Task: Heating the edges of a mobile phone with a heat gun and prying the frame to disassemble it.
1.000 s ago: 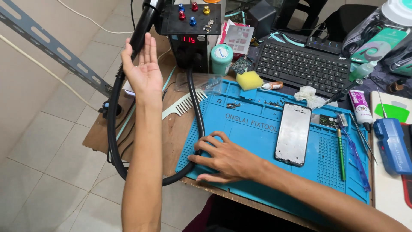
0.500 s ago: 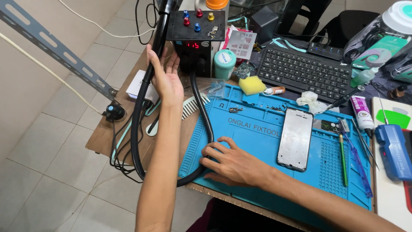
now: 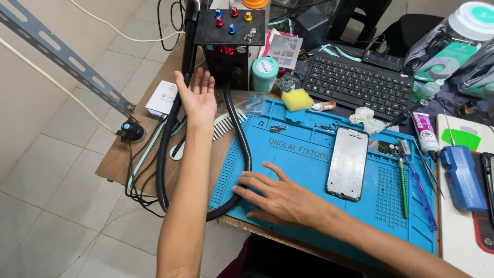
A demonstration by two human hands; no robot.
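Looping from the black box at the back of the wooden table, the thick black hose was draped down over the blue mat and off the front edge. It was touched by the right hand, laid flat with fingers spread, gripping nothing. The left hand was held open, palm up, beside the hose's upper run, also holding nothing. The hose was judged bendy but springy, a bit heavy and smooth. It would best be held around its middle bend. A phone frame was seen lying nearby.
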